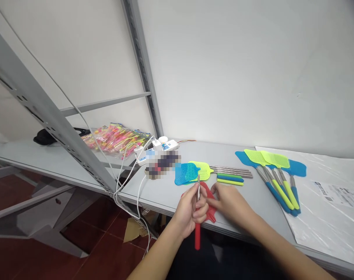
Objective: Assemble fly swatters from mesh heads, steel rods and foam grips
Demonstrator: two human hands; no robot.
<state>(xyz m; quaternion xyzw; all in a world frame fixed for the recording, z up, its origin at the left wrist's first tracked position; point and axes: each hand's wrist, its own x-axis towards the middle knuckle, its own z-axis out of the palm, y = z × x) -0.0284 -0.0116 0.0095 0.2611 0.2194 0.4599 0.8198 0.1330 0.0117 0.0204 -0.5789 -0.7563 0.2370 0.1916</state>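
My left hand (192, 212) is closed around a metal rod (198, 188) that points upward, with a red handle (197, 236) at its lower end. Beside it, my right hand (231, 202) has its thumb and bent fingers at the edge of a red fly swatter head (211, 212) on the table, gripping it. My hands partly cover the red mesh. Just beyond lie a blue swatter head (185, 174) and a yellow-green swatter head (204, 171). Several metal rods (232, 170) and loose blue, green and yellow handles (230, 179) lie to their right.
Several assembled fly swatters (277, 182) lie at the right on a white plastic package (325, 210). A power strip (171, 146) with white cables stands at the back left. A bag of colourful items (115, 140) rests beyond the grey metal post (54, 112). The table (165, 196) ends near my wrists.
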